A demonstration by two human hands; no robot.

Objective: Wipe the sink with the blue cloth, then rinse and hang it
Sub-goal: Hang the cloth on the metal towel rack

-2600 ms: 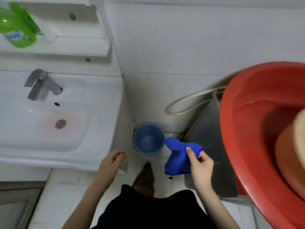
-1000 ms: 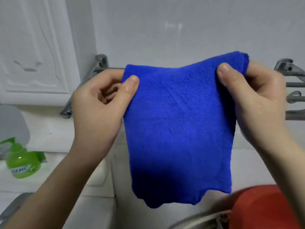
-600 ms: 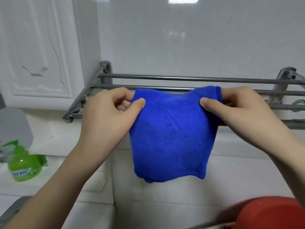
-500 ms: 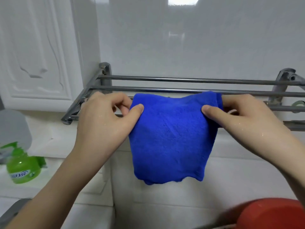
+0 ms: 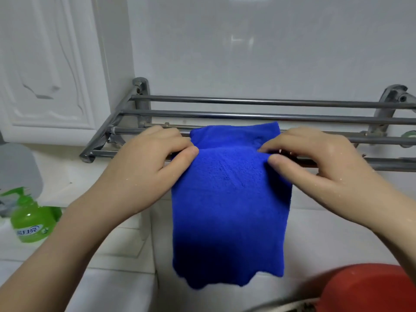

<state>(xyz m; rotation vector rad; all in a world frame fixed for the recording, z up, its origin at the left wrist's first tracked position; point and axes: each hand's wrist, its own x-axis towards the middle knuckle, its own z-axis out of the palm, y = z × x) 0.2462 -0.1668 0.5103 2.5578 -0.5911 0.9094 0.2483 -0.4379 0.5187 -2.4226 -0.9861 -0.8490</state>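
Blue cloth (image 5: 229, 199) draped over the front bar of the metal towel rack (image 5: 247, 114), long flap hanging toward six o'clock. Left hand (image 5: 148, 167) and right hand (image 5: 315, 167) each pinching a top corner of the cloth, thumb under, fingers over. Likely risk: uneven drape, short back flap, wet weight dragging everything off the bar once released. Green soap bottle (image 5: 31, 224) at eight o'clock, red basin (image 5: 369, 287) at five o'clock directly below; nothing blocking the rack.
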